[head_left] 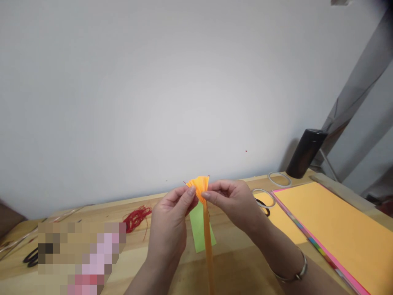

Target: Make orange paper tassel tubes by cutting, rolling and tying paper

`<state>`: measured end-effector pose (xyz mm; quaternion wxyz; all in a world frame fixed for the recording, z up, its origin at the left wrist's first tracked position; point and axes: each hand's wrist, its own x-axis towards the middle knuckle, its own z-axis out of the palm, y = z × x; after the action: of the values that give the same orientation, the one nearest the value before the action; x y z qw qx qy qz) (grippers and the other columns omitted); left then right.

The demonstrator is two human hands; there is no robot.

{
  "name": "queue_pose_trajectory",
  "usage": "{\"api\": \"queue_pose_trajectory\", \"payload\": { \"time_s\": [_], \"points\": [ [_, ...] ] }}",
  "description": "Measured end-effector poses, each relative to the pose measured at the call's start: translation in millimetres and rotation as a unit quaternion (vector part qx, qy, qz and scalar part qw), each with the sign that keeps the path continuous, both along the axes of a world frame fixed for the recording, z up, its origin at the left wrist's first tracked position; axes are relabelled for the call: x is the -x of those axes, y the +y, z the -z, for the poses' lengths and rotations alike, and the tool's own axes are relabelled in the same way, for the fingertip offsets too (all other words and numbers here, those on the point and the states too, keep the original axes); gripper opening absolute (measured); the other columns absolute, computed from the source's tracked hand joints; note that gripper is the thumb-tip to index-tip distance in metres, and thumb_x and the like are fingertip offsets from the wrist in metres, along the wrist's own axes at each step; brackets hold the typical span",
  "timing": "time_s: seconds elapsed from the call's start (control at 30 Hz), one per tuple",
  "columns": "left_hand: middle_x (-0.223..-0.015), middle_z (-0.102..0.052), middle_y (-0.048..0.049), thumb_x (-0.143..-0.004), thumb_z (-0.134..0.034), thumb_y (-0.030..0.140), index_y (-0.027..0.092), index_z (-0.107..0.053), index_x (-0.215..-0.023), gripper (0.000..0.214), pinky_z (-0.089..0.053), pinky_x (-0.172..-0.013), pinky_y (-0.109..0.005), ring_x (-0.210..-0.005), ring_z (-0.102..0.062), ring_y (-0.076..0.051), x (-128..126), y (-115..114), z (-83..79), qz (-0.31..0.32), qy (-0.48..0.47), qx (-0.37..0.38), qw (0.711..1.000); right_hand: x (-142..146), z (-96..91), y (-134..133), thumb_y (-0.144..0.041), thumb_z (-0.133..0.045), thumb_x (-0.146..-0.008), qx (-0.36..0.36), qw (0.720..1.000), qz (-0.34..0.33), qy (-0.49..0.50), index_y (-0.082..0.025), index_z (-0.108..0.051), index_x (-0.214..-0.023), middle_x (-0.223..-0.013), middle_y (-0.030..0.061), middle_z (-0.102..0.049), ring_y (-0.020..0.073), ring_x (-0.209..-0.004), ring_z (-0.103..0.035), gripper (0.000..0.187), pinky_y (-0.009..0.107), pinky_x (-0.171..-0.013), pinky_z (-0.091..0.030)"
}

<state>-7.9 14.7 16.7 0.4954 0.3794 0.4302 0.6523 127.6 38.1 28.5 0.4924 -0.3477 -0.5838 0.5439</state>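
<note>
Between both hands is a pleated orange paper fan (199,183), its folds spread at the top and pinched together below. My left hand (172,213) is closed, thumb and fingers gripping the fan's left side. My right hand (233,200) pinches its right side near the narrow part. From there a narrow orange strip (208,246) hangs down toward the front. Short bits of red thread poke out at the fan's upper corners. Behind the strip, a green paper piece (196,233) lies on the wooden table (166,266).
A tangle of red string (135,219) lies to the left, near black scissors handles (30,258) and a blurred-out patch. Orange paper sheets (331,221) cover the right side. Tape rings (279,179) and a black cylinder (305,153) stand near the wall.
</note>
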Motion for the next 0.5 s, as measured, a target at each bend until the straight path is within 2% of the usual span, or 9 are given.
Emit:
{"api": "queue_pose_trajectory", "payload": {
  "time_s": [0.2, 0.4, 0.5],
  "points": [
    [-0.074, -0.064, -0.0029, -0.068, -0.071, 0.035, 0.014, -0.069, -0.073, 0.021, -0.047, -0.075, -0.029, -0.076, -0.057, -0.014, -0.1, 1.2, -0.8, -0.02, -0.01, 0.006, 1.0, -0.9, -0.8, 2.9, -0.024, -0.068, -0.069, 0.017, 0.999, 0.011, 0.038, -0.015, -0.069, -0.071, -0.064, 0.0, -0.068, 0.0117, -0.066, -0.062, 0.009, 0.022, -0.063, -0.049],
    [-0.07, -0.063, -0.0015, -0.069, -0.071, 0.034, 0.014, -0.067, -0.07, 0.02, -0.048, -0.074, -0.028, -0.071, -0.056, -0.012, 0.4, 2.6, -0.4, -0.022, -0.019, 0.003, 1.0, -0.8, 3.7, 5.1, -0.024, -0.067, -0.069, 0.013, 0.998, 0.007, 0.067, -0.014, -0.07, -0.075, -0.074, 0.004, -0.07, 0.0135, -0.072, -0.063, 0.012, 0.026, -0.07, -0.05],
    [-0.078, -0.065, -0.0027, -0.07, -0.07, 0.034, 0.016, -0.068, -0.081, 0.021, -0.049, -0.077, -0.031, -0.077, -0.059, -0.015, -0.7, 2.2, 0.8, -0.01, -0.017, 0.004, 1.0, -0.3, 3.4, 4.9, -0.024, -0.067, -0.07, 0.011, 0.998, 0.005, 0.065, -0.014, -0.07, -0.077, -0.073, 0.0037, -0.07, 0.0133, -0.073, -0.063, 0.013, 0.025, -0.07, -0.049]
  ]
}}
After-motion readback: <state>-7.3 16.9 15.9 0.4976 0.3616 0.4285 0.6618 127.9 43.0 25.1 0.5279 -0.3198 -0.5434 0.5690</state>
